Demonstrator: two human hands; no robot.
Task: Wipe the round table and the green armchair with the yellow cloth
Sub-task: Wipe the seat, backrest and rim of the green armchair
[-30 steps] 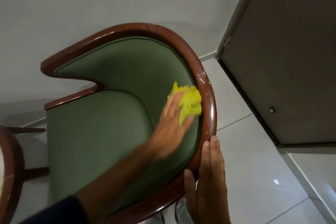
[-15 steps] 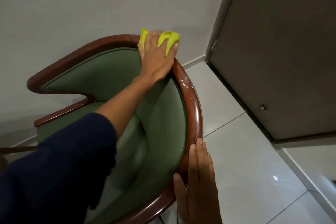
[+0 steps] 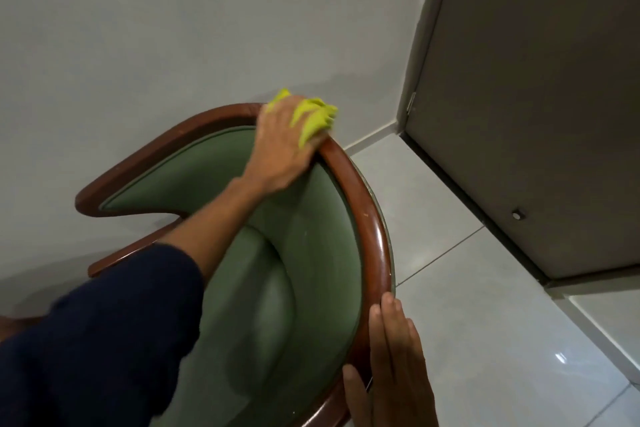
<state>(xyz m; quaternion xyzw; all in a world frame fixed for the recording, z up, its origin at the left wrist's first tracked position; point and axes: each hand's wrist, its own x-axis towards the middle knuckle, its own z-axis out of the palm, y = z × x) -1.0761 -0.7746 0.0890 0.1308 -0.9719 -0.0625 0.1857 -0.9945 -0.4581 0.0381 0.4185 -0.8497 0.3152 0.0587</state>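
Observation:
The green armchair (image 3: 311,270) with a curved brown wooden rim stands close to the wall. My left hand (image 3: 284,146) reaches across the seat and presses the bunched yellow cloth (image 3: 313,116) onto the top of the wooden backrest rim. My right hand (image 3: 391,367) lies flat with fingers together against the outer side of the rim at the lower right, holding nothing. The round table is out of view.
A grey wall (image 3: 173,28) runs right behind the chair. To the right is a brown door (image 3: 540,114) in its frame with a small floor stop (image 3: 516,214). Glossy white floor tiles (image 3: 485,340) spread to the right of the chair.
My left hand lifted the cloth from the green inner backrest up onto the top of the wooden rim and has slid it slightly right along it. My right hand stays on the rim.

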